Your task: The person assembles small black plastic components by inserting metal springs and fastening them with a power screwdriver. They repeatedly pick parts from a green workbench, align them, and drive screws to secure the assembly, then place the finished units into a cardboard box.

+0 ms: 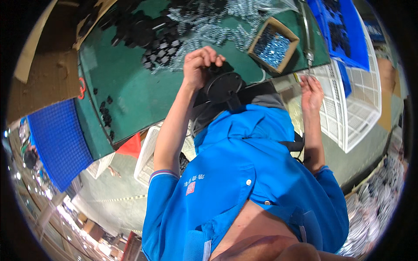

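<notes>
The blue polo shirt [222,163] has short sleeves [159,204] with striped trim [164,172], 2 pale buttons [248,182] and a red-and-white chest print [190,188].

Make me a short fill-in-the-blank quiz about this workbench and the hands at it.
1. The round part at the left hand is coloured ____.
2. The tabletop is coloured ____.
3. The open box of small shiny pieces is made of ____.
4. The latticed basket beside the right hand is coloured ____.

Missing words: black; green; cardboard; white.
</notes>
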Tool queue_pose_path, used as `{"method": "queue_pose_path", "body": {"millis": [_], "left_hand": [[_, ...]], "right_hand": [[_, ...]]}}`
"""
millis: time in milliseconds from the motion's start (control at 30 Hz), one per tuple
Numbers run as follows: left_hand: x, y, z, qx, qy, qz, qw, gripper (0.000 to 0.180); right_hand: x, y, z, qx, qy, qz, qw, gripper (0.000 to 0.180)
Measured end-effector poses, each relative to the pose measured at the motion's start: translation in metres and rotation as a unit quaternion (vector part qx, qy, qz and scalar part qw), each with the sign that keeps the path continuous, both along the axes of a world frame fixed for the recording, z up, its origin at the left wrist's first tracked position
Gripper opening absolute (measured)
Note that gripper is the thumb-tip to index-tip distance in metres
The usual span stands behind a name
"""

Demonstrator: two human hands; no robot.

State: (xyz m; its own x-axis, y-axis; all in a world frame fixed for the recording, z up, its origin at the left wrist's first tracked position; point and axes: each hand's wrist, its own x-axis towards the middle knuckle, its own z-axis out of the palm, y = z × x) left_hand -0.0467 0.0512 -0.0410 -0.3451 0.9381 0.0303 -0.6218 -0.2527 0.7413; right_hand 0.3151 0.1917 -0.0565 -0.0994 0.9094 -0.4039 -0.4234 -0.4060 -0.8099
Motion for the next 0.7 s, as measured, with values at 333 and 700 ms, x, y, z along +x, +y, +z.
{"method": "queue_pose_path", "body": {"millis": [333,700], "left_hand": [[-0.048,0.011,0.044,-0.14,0.681,0.246,0.675,0.023],[-0.023,0.068,0.03,-0.153,0.825,0.11,0.532,0.008]], "right_hand": [[-0.004,0.001,-0.002,0.048,-0.027,0.002,0.998,0.004],[-0.012,-0.009,0.003,0.04,-0.022,-0.025,0.999,0.01]]}}
